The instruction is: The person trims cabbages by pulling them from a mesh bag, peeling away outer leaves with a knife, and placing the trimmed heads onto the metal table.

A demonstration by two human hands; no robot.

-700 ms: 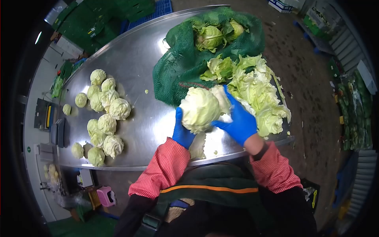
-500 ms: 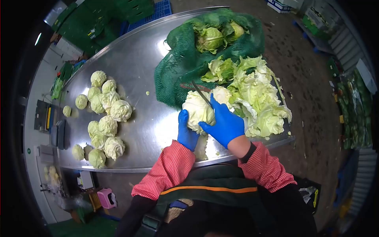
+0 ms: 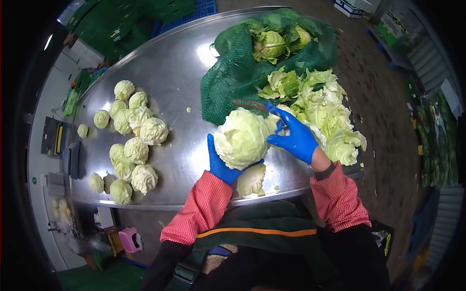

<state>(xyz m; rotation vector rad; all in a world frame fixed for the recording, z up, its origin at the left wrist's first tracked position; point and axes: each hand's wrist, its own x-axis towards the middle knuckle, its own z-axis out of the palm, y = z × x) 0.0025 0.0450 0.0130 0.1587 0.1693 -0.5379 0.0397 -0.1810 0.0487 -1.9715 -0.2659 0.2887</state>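
The left hand (image 3: 223,162) holds the big cabbage (image 3: 242,138) from below, at the counter's (image 3: 182,106) five o'clock; the right hand (image 3: 297,139), half curled, is at the cabbage's three o'clock; its exact grip I cannot tell.

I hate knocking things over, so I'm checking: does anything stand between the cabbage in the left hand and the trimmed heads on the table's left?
Nothing visible does: between the cabbage in the left hand and those heads, bare metal table shows.
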